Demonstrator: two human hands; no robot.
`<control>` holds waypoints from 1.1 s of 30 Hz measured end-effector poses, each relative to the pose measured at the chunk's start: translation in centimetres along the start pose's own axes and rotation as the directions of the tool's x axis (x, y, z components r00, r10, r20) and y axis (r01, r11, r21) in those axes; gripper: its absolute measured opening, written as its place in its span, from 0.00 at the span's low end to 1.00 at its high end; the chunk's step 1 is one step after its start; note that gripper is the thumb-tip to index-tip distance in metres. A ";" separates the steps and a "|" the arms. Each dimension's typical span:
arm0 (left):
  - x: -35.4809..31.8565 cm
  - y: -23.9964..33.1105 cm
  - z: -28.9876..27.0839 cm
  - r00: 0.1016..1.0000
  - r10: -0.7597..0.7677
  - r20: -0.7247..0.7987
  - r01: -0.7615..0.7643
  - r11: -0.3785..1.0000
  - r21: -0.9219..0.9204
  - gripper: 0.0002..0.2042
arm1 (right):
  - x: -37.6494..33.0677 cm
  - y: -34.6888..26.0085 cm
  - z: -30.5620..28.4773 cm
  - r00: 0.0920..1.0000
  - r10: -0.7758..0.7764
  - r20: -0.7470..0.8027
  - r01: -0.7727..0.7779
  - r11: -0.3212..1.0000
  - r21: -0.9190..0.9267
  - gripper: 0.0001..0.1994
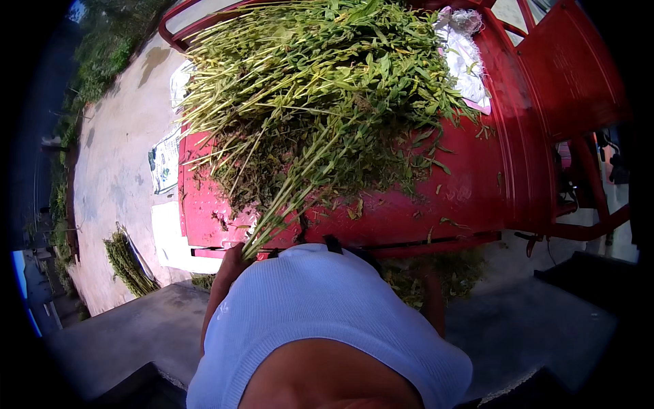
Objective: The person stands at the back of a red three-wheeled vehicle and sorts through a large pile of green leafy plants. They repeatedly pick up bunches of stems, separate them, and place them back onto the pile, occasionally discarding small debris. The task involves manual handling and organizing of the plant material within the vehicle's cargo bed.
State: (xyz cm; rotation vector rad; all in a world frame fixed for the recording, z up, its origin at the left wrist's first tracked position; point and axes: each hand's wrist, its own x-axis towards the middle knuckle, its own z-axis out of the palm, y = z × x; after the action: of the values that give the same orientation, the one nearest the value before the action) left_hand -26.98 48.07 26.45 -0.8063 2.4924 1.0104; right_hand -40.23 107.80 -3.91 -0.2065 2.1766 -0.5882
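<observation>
left hand (230,264): closed on stalks (272,221)
right hand: hidden by torso, grip unclear
above grip: plant pile (320,75) on red cart (470,198)
left: bundle (126,262) on concrete

Outdoors, hard sunlight. Red metal cart bed (470,198) with red tube frame (579,232) at right, white cloth (470,61) at its far corner. Pale concrete ground (116,170) at left, grass verge (102,54) along its edge, a small heap of cut greens (126,262) lying there. Shaded grey step (129,334) in foreground.
</observation>
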 end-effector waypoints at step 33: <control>-2.1 0.7 4.3 0.976 -0.199 -0.084 0.213 0.946 0.243 0.11 | 9.2 -46.5 -24.3 0.327 -0.443 -0.834 0.401 0.865 -0.302 0.08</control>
State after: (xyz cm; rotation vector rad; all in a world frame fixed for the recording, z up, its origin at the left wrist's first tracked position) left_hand -25.38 52.39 24.87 -1.0005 2.4545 0.5932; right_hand -67.49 72.15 24.77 -0.6335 3.2212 -1.1531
